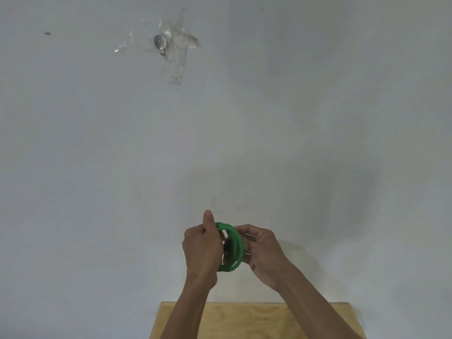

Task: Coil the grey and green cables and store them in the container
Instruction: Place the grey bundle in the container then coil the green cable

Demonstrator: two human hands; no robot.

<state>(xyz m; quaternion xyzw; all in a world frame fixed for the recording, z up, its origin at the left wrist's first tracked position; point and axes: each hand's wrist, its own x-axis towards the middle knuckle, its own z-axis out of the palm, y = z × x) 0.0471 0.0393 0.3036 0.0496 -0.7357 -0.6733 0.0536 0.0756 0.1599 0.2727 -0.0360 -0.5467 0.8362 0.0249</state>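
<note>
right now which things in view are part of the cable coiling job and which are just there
Part of the job:
- green cable, wound into loops
- left hand, gripping the coil
- right hand, gripping the coil from the other side

Just there:
- wooden board under the forearms
- metal hook taped to the wall
- clear tape over it

The grey cable and container are not in view.

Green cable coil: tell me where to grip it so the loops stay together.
Pinch across the bundled strands at the free top arc of the green cable coil, coming from above. The loops run side by side there, while the left hand and right hand cover its flanks.
</note>
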